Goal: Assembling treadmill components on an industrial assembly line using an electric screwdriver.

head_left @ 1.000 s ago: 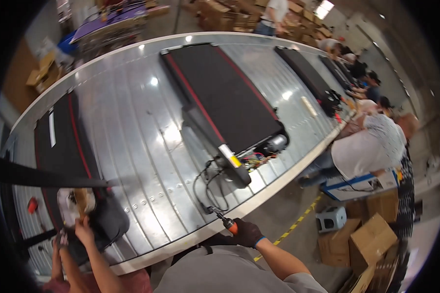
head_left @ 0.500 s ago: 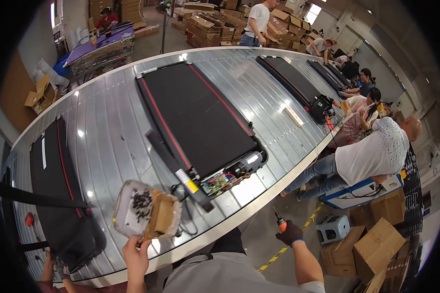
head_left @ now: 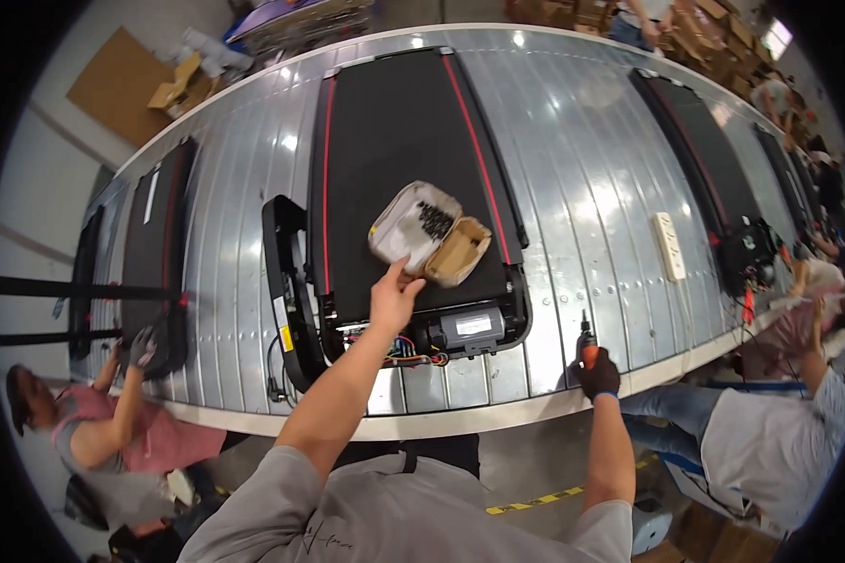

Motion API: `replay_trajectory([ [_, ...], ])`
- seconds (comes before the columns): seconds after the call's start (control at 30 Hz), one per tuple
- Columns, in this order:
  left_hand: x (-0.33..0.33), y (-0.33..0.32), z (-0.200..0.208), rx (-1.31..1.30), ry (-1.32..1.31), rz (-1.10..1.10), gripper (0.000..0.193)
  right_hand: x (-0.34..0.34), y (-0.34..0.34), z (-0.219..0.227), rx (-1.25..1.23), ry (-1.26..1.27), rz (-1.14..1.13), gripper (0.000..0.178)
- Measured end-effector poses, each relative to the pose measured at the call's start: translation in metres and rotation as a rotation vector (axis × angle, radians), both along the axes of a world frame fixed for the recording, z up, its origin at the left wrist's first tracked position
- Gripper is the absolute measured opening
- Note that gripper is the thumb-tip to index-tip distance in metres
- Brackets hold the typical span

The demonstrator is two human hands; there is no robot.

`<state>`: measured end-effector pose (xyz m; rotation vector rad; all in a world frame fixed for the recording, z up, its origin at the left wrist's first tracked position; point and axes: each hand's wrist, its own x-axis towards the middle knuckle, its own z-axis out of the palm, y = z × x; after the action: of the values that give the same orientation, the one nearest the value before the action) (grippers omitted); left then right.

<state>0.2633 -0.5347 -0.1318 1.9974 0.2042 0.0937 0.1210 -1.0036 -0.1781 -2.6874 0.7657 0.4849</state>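
Observation:
My bare left hand [head_left: 394, 296] grips the near edge of a worn carton tray [head_left: 399, 235], thumb and fingers pinched on its rim. Small dark screws [head_left: 434, 220] lie in its white part; a brown cardboard compartment [head_left: 462, 251] adjoins it. The tray is over the black belt [head_left: 394, 122] of a treadmill; I cannot tell whether it rests there. At the treadmill's near end, a grey motor [head_left: 474, 326] and coloured wires [head_left: 408, 352] are exposed. To the right, my dark-gloved right hand [head_left: 598, 377] is wrapped round an orange electric screwdriver [head_left: 589, 351], bit pointing away from me.
A black cover [head_left: 286, 281] stands left of the treadmill. On the metal-slatted table are a white power strip [head_left: 668, 246] and more treadmills [head_left: 150, 235]. A co-worker in a pink apron [head_left: 174, 427] is at left; another in a white shirt [head_left: 760, 441] is at right.
The tray in my left hand has moved from beside the treadmill to over its belt. My right hand has brought the screwdriver over the table. The view has swung left.

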Motion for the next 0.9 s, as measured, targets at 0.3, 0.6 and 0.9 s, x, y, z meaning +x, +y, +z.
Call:
replay_trajectory([
  [0.3, -0.138, 0.015, 0.023, 0.881, -0.095, -0.998, 0.048, -0.001, 0.163, 0.06, 0.412, -0.65, 0.791, 0.064],
  [0.6, -0.19, -0.034, 0.016, 0.646, -0.041, -0.348, 0.039, 0.009, 0.185, 0.061, 0.417, -0.725, 0.85, 0.076],
  [0.9, -0.171, -0.085, 0.039, 0.634, 0.06, -0.168, 0.053, 0.02, 0.211, 0.066, 0.498, -0.637, 1.121, 0.077],
])
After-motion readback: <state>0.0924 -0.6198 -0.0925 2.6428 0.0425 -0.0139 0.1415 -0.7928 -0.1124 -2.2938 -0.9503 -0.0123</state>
